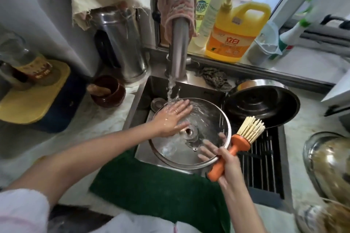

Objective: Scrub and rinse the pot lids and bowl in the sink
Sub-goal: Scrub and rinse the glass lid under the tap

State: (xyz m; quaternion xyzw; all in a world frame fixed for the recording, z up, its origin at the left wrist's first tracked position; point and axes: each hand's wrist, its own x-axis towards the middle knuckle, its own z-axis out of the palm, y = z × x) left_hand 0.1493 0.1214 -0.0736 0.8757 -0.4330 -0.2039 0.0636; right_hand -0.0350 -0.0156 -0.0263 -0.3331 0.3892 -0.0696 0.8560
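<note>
Water runs from the faucet onto the glass lid, which sits tilted over the sink. The left hand lies flat on it, fingers straight and close together. The right hand grips the orange brush, its fingers spread under the lid's rim. A dark lid crowds the right edge above the black rack. A green cloth drapes the front counter.
</note>
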